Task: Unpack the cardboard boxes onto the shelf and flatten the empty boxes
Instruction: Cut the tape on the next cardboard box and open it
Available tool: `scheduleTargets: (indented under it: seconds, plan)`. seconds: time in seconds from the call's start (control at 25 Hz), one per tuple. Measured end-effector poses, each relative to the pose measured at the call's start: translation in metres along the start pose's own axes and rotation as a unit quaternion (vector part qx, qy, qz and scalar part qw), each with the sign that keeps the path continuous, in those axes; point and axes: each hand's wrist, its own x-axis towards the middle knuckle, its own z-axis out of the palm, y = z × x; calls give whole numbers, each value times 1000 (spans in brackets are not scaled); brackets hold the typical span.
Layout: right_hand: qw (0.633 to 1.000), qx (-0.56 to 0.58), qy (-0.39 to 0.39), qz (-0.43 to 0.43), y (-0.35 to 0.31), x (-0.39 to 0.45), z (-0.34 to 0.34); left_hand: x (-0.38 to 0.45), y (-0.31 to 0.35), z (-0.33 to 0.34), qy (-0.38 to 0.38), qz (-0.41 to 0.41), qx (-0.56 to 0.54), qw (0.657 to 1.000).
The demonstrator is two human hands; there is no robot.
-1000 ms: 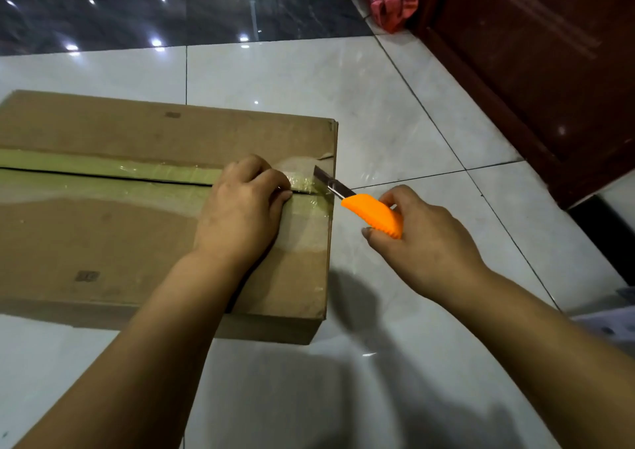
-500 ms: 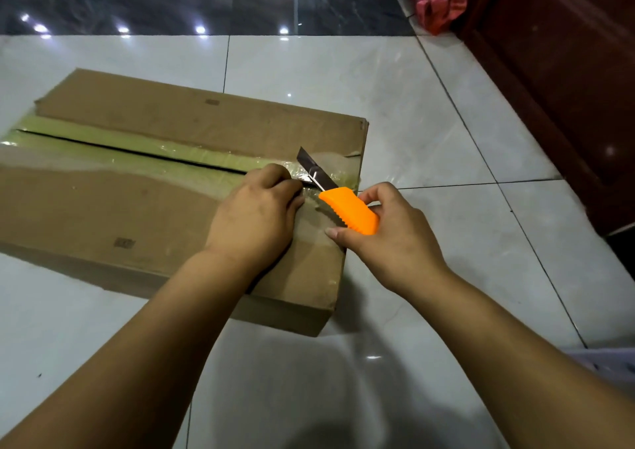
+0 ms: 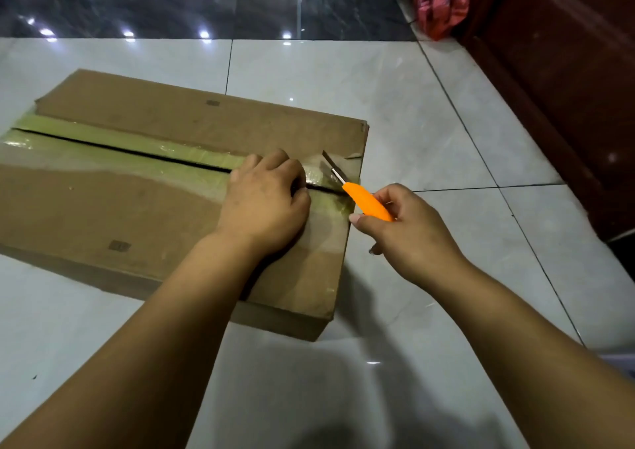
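**Last strip of tape at the box's end**

The cardboard box [image 3: 178, 187] lies flat on the tiled floor [image 3: 429, 112], its taped centre seam [image 3: 113, 146] already split along most of its length. I see my left hand [image 3: 266, 204] pressing the near flap, fingers curled at the slit, likely to steady it. Just right of those fingers, my right hand [image 3: 409, 232] grips the orange knife [image 3: 364, 201], blade raised over the tape by the box's right edge. Beyond that edge is bare tile; the wooden door [image 3: 567, 81] stands well apart.
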Motion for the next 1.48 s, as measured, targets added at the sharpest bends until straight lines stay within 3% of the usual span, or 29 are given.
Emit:
scheduleTargets:
  seconds: [0.52, 1.24, 1.48]
  plan:
    - [998, -52, -18, -23, 13, 1, -20, -5, 22, 1, -130, -32, 92, 987]
    - [981, -184, -65, -4, 30, 0, -37, -6, 36, 11, -81, -8, -12, 997]
    - [968, -246, -37, 6, 28, 0, -35, -7, 34, 10, -76, -7, -17, 997]
